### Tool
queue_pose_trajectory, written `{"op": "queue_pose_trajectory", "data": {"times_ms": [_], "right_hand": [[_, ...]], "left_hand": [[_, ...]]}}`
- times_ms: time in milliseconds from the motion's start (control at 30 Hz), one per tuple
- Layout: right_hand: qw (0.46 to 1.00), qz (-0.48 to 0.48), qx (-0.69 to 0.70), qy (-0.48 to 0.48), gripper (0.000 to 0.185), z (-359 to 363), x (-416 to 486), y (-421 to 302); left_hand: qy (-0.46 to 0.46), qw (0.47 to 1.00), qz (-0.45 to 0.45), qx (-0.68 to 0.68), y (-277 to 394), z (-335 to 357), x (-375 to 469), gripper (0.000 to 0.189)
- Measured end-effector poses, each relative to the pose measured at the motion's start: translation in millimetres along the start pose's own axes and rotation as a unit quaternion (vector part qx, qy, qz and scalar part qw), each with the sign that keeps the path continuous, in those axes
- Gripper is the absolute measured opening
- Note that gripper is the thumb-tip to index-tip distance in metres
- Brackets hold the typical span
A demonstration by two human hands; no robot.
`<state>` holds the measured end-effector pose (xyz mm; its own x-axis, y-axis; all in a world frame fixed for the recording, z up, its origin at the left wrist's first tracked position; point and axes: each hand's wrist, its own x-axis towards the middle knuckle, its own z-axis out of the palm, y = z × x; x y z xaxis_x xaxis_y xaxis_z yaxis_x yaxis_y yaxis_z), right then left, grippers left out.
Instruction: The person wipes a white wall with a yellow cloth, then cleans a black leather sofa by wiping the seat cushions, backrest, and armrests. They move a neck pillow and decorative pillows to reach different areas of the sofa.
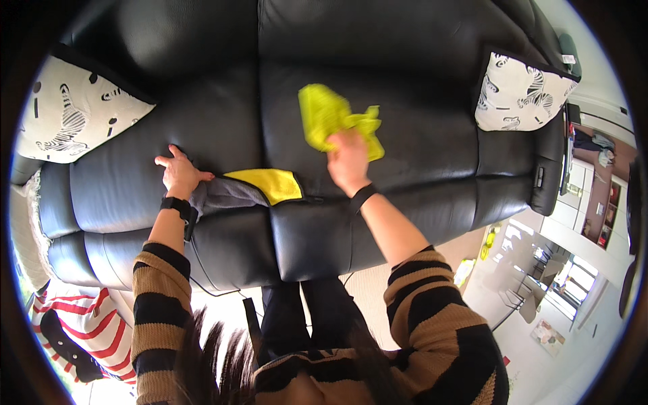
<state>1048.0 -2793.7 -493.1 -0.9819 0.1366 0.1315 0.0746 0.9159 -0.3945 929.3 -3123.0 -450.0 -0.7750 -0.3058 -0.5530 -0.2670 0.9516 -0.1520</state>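
My right hand (348, 159) grips a bunched bright yellow-green cloth (324, 114) over the middle seat of a black leather sofa (425, 142). The cloth is slightly blurred and spreads out beyond my fingers. My left hand (179, 172) rests on the seat to the left with its fingers spread, holding nothing. A grey and yellow microfibre towel (281, 186) lies folded over near the seat's front, beside my left thumb and wrist. A dark band sits on each wrist.
Zebra-print cushions lie at the left (76, 114) and right (524, 93) ends of the sofa. A thin black cable (212, 292) hangs below the sofa's front. Red-striped fabric (86, 329) is at the lower left. Yellow-green items (487, 244) lie on the floor at right.
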Motion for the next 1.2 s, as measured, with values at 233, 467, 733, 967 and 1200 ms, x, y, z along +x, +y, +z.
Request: {"op": "queue_pose_trajectory", "data": {"times_ms": [233,467,733,967,1200], "right_hand": [[0.945,0.092,0.299,-0.095,0.025,-84.6,28.7,-3.4],[0.928,0.245,0.197,0.2,0.027,-166.5,68.1,248.5],[0.861,0.396,-0.287,-0.139,0.074,-116.1,130.8,345.3],[0.925,0.371,-0.076,-0.042,0.066,-48.9,132.1,360.0],[0.958,0.216,-0.15,-0.114,0.047,5.6,156.0,220.6]], "left_hand": [[-0.026,0.999,-0.018,0.003,2.3,-6.4,-1.0,0.131],[0.006,1.0,-0.011,-0.009,-0.9,9.4,7.1,0.128],[0.031,0.999,-0.008,-0.014,-0.3,14.9,8.0,0.128],[0.045,0.999,-0.01,-0.013,1.7,23.1,10.7,0.129],[0.033,0.999,0.002,-0.031,-1.0,20.6,10.9,0.129]]}}
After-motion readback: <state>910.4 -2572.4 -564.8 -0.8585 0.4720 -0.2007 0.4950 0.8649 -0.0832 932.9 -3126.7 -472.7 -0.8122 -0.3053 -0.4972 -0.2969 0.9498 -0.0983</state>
